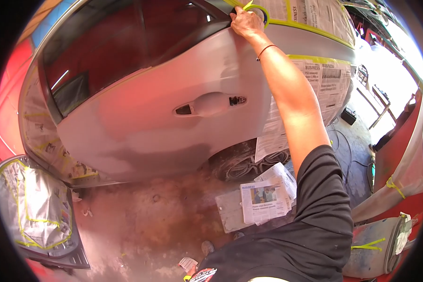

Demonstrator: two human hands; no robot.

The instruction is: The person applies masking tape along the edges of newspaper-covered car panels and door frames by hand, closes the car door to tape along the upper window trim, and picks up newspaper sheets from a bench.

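Note:
My right hand (247, 22) is raised at the top of the view, at the rear corner of the dark side window (141, 33). A roll of yellow-green tape (266, 17) is at this hand, with a strip of tape beside the fingers. Below the window is the grey, sanded car door (160, 113) with its handle recess (209, 104). My left hand (191, 270) shows only in small part at the bottom edge, beside a small piece of newspaper (188, 263); its fingers are mostly hidden.
Taped newspaper (317, 84) covers the car's rear. A wheel (254, 162) sits below. Newspapers (266, 199) lie on a flat board (228, 211) on the floor. A masked panel (40, 207) stands at left, a grey drum-like container (371, 246) at lower right. Cables (348, 150) cross the floor.

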